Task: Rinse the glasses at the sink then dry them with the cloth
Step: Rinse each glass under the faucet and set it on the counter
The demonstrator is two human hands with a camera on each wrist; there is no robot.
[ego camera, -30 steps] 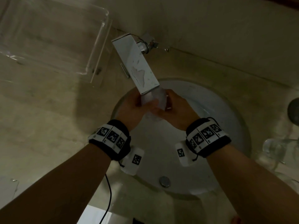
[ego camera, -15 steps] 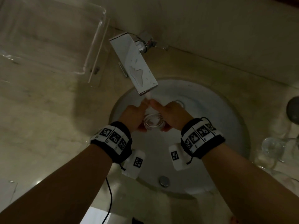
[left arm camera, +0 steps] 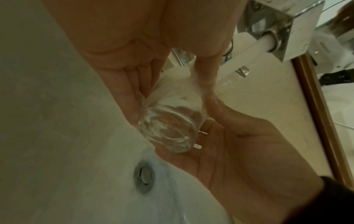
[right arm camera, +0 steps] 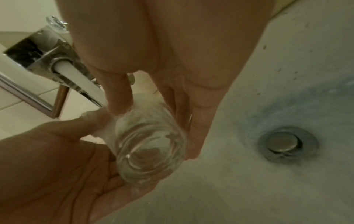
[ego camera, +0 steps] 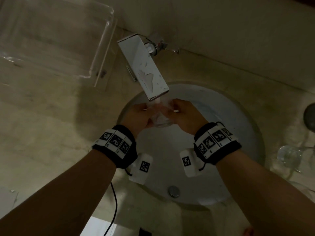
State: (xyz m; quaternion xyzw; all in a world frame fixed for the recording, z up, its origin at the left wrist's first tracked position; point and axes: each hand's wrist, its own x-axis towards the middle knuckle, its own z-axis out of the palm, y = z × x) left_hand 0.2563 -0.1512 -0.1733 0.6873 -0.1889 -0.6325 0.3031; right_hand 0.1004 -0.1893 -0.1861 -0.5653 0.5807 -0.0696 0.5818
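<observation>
Holding a clear drinking glass (ego camera: 160,119) between both hands, we keep it under the flat chrome faucet spout (ego camera: 144,68), over the round white sink basin (ego camera: 238,133). Our left hand (ego camera: 138,116) grips the glass from the nine o'clock side, its fingers laid along the wall and its thumb curled against the upper part. Our right hand (ego camera: 184,116) grips it from the three o'clock side, thumb hooked at the rim end and fingers wrapped along the opposite wall. In both wrist views the thick base of the glass (left arm camera: 168,130) faces the cameras and the mouth end points up toward the spout, so the glass (right arm camera: 149,145) is tilted. A white stream of water (left arm camera: 247,48) runs from the spout outlet toward the mouth end, and foamy water clings around the thumbs there. The metal drain plug (ego camera: 173,191) sits in the basin at six o'clock from the glass, well apart from it.

On the beige counter (ego camera: 42,133), a clear plastic tray (ego camera: 54,38) stands at ten o'clock from the basin. At three o'clock, near the right edge of the head view, other clear glassware (ego camera: 289,155) rests on the counter, too blurred for us to count. A black cable (ego camera: 114,206) hangs below our left forearm.
</observation>
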